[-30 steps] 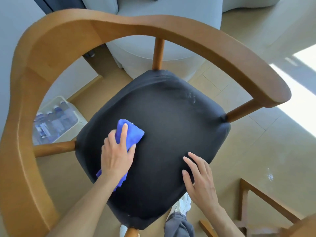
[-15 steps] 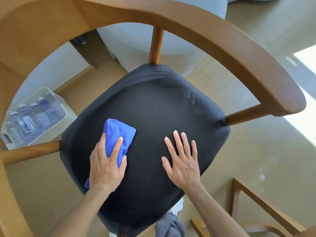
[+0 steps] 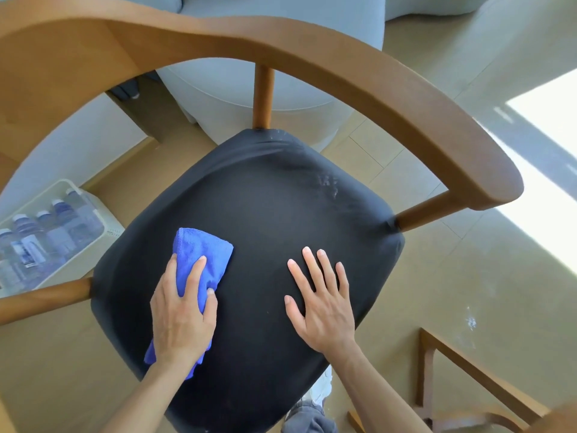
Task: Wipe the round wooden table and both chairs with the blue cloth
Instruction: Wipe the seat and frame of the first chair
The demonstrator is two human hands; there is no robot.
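A wooden chair with a curved backrest (image 3: 359, 76) fills the view, its black seat cushion (image 3: 265, 207) seen from above. The folded blue cloth (image 3: 203, 254) lies on the left front part of the cushion. My left hand (image 3: 182, 314) presses down on the cloth with straight fingers laid over it. My right hand (image 3: 321, 295) rests flat on the cushion to the right, fingers spread, holding nothing. A pale smudge (image 3: 327, 182) shows on the cushion's far right area.
A white bin of plastic bottles (image 3: 46, 232) stands on the floor at the left. A pale grey sofa (image 3: 249, 89) is behind the chair. Part of another wooden frame (image 3: 462, 370) shows at the lower right. Beige floor surrounds the chair.
My right hand slid from the cushion's front edge forward onto its middle and flattened. My left hand with the cloth moved slightly back and left.
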